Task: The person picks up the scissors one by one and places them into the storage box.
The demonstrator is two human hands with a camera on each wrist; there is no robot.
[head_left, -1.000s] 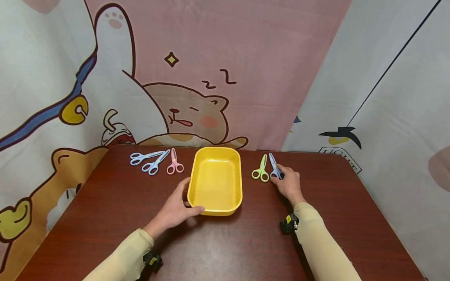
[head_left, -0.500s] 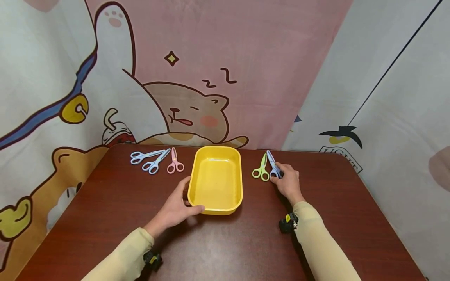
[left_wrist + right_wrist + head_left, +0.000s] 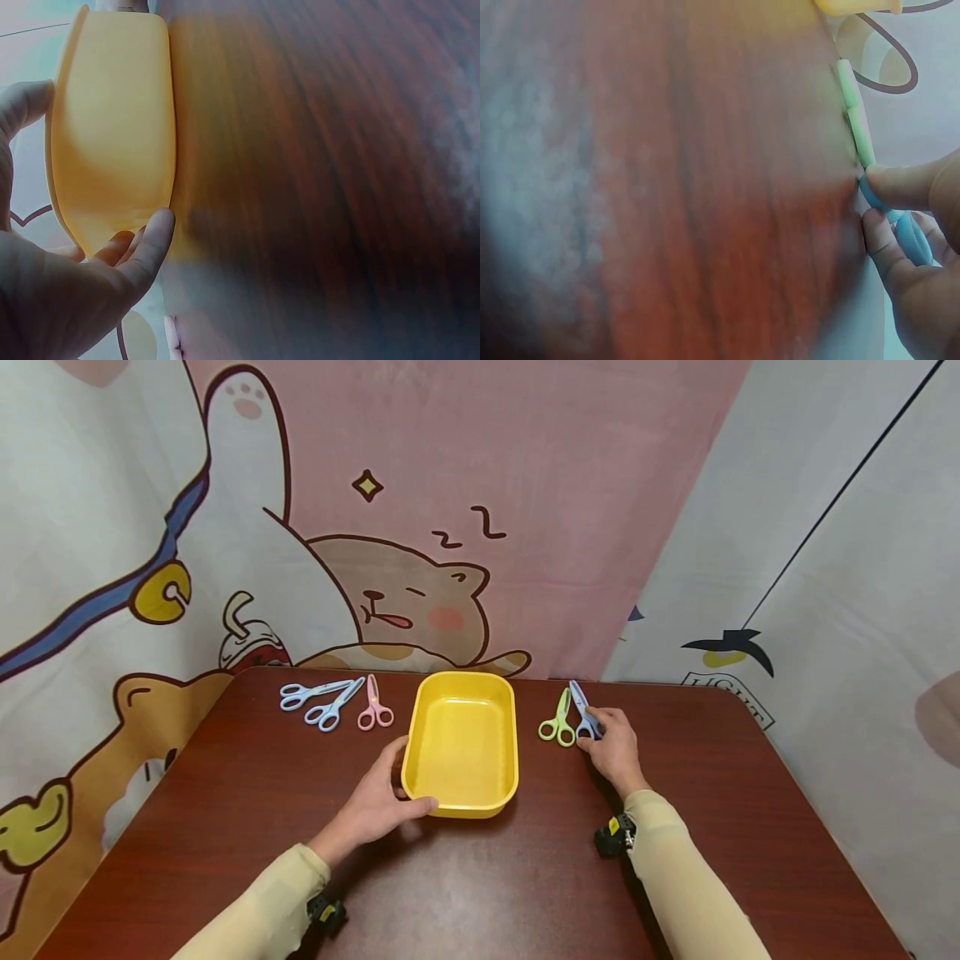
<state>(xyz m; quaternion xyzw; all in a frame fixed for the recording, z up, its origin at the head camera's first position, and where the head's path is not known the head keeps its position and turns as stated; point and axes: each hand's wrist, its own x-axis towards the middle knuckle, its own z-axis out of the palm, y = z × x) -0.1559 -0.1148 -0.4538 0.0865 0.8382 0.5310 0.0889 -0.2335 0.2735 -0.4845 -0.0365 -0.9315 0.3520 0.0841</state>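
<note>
A yellow tray (image 3: 460, 797) sits in the middle of the dark wooden table (image 3: 487, 893). My left hand (image 3: 372, 806) grips the tray's near left corner, thumb along the front wall; the left wrist view shows the yellow tray (image 3: 112, 127) held by that left hand (image 3: 75, 292). My right hand (image 3: 617, 747) pinches the handle of the blue scissors (image 3: 581, 713), which lie on the table right of the tray. Green scissors (image 3: 557, 722) lie just left of them. In the right wrist view my fingers (image 3: 900, 187) close on the blue scissors (image 3: 911, 236) beside the green scissors (image 3: 855, 124).
Left of the tray lie two light blue scissors (image 3: 318, 700) and a pink pair (image 3: 372, 706). A cartoon-printed cloth backdrop (image 3: 420, 527) hangs behind the table's far edge.
The blue scissors have shifted slightly towards the far edge under my right hand's pinch. My left hand stays on the tray corner.
</note>
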